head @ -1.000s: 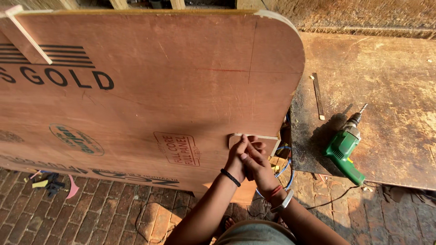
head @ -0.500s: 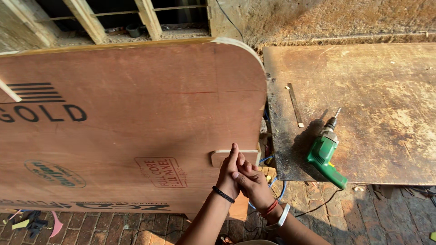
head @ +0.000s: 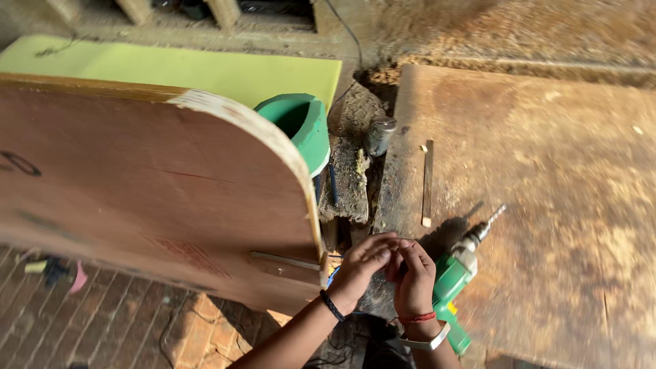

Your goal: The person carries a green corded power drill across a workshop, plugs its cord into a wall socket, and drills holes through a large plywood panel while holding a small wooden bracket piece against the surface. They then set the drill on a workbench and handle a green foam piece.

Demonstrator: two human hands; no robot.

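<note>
Head view, looking down at a dusty workbench. Both hands are meeting just off the rounded corner of a large plywood panel (head: 150, 198), over the gap between the panel and a worn plywood sheet (head: 547, 205).

Left hand (head: 361, 265): fingers are curling together, tips pressing toward the other hand's fingertips. A black band is sitting on the wrist. Whether anything small is pinched there cannot be told; the spot is blurred.

Right hand (head: 413, 277): fingers are bunching together, tips touching those of the other hand. A red thread and a pale bracelet are circling the wrist.

A green electric drill (head: 456, 273) is lying on the worn sheet just beside the right hand, bit pointing up and to the right. It is partly hidden behind that hand.

A thin wooden strip (head: 427, 183) is lying on the sheet above the drill, apart from it. A small wooden batten (head: 285, 264) is sitting on the panel face near the left hand. A green bucket (head: 301, 126) is standing behind the panel corner, a grey jar (head: 380, 134) near it.
</note>
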